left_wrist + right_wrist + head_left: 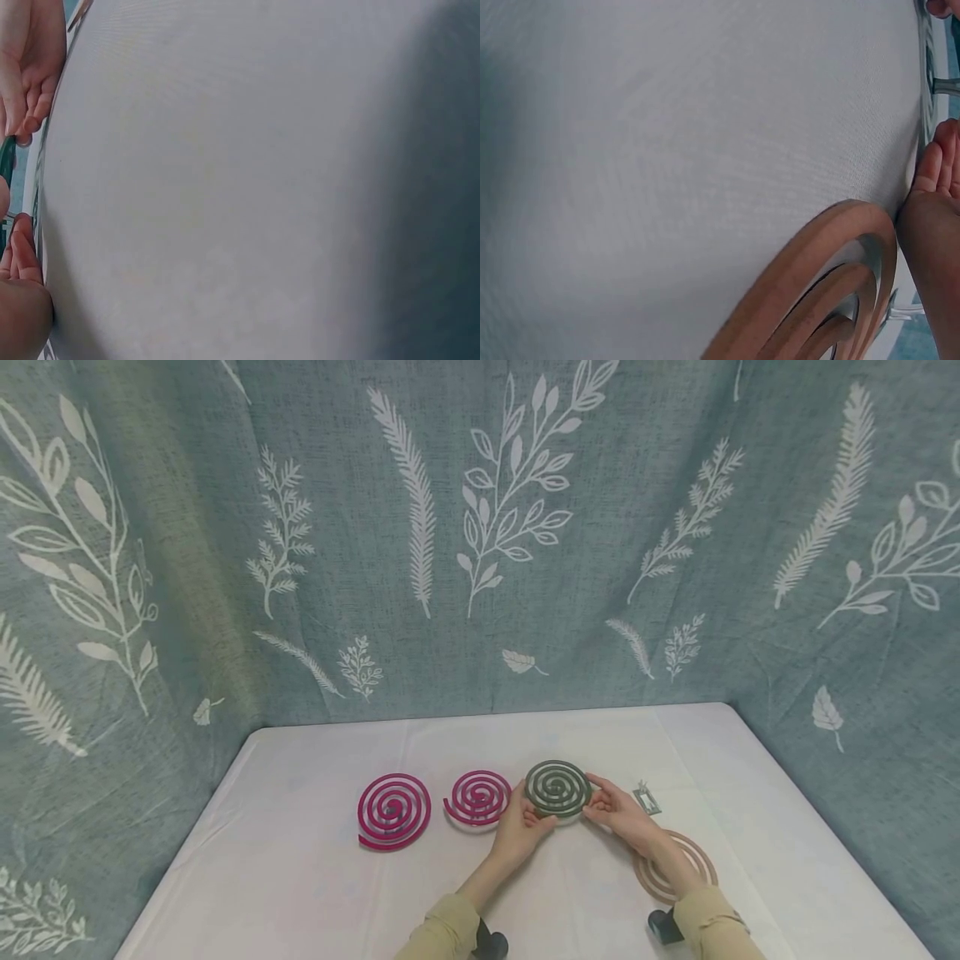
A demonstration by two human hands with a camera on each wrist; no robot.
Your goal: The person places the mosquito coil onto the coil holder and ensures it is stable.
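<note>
A dark green mosquito coil (557, 787) is held up over the table between both hands. At its left edge, my left hand (517, 828) grips it with thumb and fingers. The right hand (624, 818) pinches the opposite edge. Only a sliver of the green coil (7, 159) shows at the left border of the left wrist view, among the fingers. Just left of the hands is a pink mosquito coil (480, 795), raised above the cloth. Another pink coil (390, 847) stands farther left.
A brown mosquito coil (708, 862) lies partly beneath the right forearm; its curved rings (802, 244) fill the lower right wrist view. Beyond the right hand lies a small metal coil stand (647, 799). White cloth covers the table (285, 877), with a patterned curtain (450, 677) behind.
</note>
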